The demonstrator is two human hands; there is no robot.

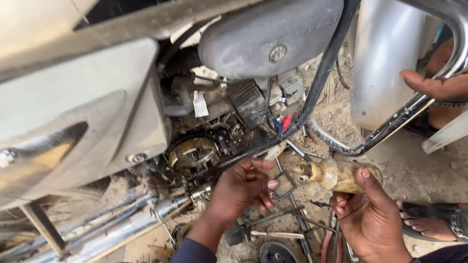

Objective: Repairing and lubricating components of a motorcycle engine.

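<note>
The fingers point(267, 187) of the left hand point(241, 190) are pinching shut on a small dark metal part point(285, 187), just below the open engine point(195, 151) with its gold gear. The right hand point(368, 214) is wrapping tight around a yellowish plastic bottle point(339, 174), tipping its nozzle toward that part. It looks best to be squeezing gently, keeping the nozzle close, so drops are landing on the part and not the sandy ground point(414, 170). Another person's hand point(431, 85) is resting on the chrome pipe point(390, 129).

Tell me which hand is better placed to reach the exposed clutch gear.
Left. The left hand sits just below and right of the open clutch gear, holding only a small metal part. The right hand is farther away and holds a yellowish plastic bottle.
</note>
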